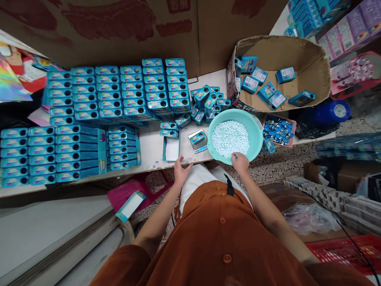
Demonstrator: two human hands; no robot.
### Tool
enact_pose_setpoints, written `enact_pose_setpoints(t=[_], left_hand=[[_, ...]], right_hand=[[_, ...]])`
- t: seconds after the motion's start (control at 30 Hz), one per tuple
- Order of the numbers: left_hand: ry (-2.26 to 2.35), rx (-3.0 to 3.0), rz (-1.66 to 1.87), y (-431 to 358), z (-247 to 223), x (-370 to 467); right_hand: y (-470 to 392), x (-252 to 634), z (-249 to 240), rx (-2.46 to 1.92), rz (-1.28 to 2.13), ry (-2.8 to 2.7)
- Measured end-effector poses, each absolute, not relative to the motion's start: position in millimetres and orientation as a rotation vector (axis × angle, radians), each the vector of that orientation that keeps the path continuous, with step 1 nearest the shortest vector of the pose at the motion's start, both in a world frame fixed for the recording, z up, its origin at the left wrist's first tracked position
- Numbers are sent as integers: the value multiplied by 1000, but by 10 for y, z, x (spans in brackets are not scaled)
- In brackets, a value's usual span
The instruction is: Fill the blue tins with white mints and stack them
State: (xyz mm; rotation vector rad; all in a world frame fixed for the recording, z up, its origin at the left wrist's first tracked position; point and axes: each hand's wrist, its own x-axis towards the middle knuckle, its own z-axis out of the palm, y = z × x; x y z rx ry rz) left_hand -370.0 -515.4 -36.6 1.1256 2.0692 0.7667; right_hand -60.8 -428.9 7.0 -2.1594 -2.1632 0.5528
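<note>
My left hand (181, 171) is at the table's front edge, thumb and fingers apart, holding nothing. Just beyond it is a small open tray box (164, 150) with a white inside and two blue tins (169, 129) at its far end. To the right, another blue tin (197, 137) lies on a small digital scale (200, 149). My right hand (240, 163) reaches over the near rim of a mint-green bowl (258, 137) of small white pellets (230, 137). Its fingers are drawn together at the pellets; what they hold is too small to make out.
Blue tins (111, 89) stand in rows at the left and back, with a loose pile (210, 101) behind the bowl. A cardboard box (312, 71) holds more tins. A pink tray (293, 139) of round metallic lids is right of the bowl. A pink stool (119, 192) stands below left.
</note>
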Motion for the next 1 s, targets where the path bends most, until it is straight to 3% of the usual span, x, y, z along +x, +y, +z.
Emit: enact_pose_setpoints(t=[0.33, 0.6, 0.83, 1.0], left_hand=[[2052, 1227, 783, -4967, -294, -3673], [1976, 1352, 908, -3972, -228, -3463], [1800, 1633, 1071, -3775, 541, -3453], [1619, 1889, 913, -3767, 846, -3254]], right_hand=[[-4207, -649, 132, -2273, 682, -2198], [-4177, -695, 134, -2336, 686, -2148], [-4199, -712, 148, -2324, 681, -2101], [-4200, -722, 178, -2331, 711, -2082]])
